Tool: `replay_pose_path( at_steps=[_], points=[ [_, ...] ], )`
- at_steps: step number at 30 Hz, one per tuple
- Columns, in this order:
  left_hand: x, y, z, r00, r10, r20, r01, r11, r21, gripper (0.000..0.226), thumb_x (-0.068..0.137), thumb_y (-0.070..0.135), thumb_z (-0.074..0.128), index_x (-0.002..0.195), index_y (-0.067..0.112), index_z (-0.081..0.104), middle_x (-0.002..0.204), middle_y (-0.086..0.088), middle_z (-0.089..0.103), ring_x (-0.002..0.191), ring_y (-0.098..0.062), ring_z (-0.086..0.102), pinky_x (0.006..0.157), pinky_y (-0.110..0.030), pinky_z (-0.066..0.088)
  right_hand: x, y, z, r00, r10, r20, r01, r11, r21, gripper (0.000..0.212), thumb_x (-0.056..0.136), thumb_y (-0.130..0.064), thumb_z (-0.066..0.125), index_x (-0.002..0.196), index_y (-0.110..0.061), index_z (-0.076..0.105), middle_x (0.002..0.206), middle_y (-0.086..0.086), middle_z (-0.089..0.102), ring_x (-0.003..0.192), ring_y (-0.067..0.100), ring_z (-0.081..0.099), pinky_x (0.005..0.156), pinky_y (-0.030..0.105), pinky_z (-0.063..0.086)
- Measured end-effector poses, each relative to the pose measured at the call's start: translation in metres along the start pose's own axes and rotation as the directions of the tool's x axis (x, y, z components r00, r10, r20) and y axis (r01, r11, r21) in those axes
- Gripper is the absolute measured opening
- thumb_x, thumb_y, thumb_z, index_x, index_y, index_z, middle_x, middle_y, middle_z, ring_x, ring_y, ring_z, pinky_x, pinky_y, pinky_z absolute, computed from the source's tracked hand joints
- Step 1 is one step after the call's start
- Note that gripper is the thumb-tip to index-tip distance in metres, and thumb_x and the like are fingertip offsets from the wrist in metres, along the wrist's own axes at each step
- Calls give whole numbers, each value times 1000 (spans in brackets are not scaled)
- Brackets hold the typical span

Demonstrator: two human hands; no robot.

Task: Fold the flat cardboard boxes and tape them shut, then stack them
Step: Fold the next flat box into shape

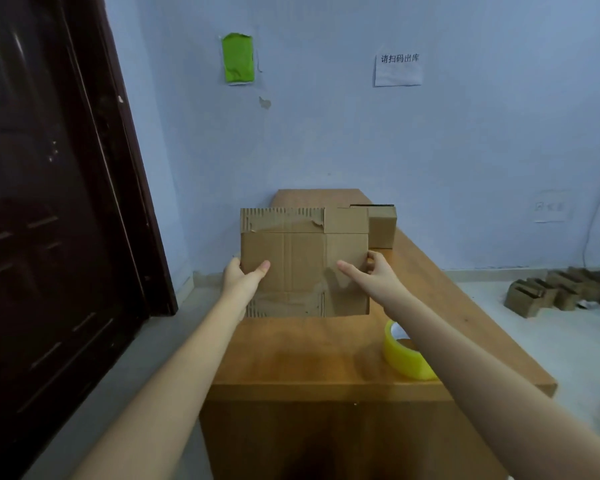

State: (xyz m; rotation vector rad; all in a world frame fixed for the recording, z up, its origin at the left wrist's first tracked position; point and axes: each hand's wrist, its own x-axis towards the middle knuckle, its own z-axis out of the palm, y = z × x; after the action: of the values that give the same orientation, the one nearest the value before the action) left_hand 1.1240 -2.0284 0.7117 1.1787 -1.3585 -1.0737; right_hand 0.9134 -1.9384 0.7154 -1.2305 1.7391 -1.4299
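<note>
Both arms reach forward over a narrow wooden table (326, 355), holding a flat cardboard box (303, 261) upright between them, above the tabletop and facing the camera; the left hand (241, 275) grips its left edge, thumb lying across the front face and fingers hidden behind the board; the right hand (373, 273) grips the right edge likewise, thumb stretched over the front and fingers curled round the rim; the box shows torn patches where the outer paper has peeled to the corrugation, along the top strip and the bottom strip, with old tape residue across the top; a roll of yellow tape (404, 355) stands on edge near the right side of the table, partly covered by the right forearm; a folded box (381, 226) sits at the far end of the table, just behind the held one; several more cardboard boxes (548, 292) lie on the floor at the right, by the pale blue wall (326, 133); a dark door (49, 202) fills the left.
</note>
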Motion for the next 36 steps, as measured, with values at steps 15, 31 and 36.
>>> replay_pose_path(
  at_steps=[15, 31, 36],
  points=[
    [-45, -30, 6, 988, 147, 35, -147, 989, -3, 44, 88, 24, 65, 128, 10, 53, 122, 0, 59, 114, -16, 54, 88, -23, 41, -15, 15, 9, 1000, 10, -26, -13, 989, -145, 85, 76, -51, 73, 141, -12, 36, 141, 4, 46, 126, 23, 46, 96, 34, 44],
    [-59, -52, 8, 952, 288, 102, -289, 957, -7, 47, 87, 19, 67, 131, 17, 50, 111, 12, 58, 99, 0, 56, 75, -6, 44, -23, 31, -12, 976, -43, 212, 54, 998, -45, 81, 82, -49, 67, 147, -14, 34, 147, 2, 43, 133, 18, 43, 108, 41, 41],
    [-62, -57, 13, 946, 302, 120, -301, 953, -25, 52, 90, 21, 63, 138, 15, 45, 121, 6, 58, 110, -8, 55, 85, -12, 46, -26, 36, -15, 964, -68, 255, 73, 997, -8, 64, 91, -36, 60, 147, -16, 35, 144, 0, 47, 128, 16, 47, 87, 22, 51]
  ],
)
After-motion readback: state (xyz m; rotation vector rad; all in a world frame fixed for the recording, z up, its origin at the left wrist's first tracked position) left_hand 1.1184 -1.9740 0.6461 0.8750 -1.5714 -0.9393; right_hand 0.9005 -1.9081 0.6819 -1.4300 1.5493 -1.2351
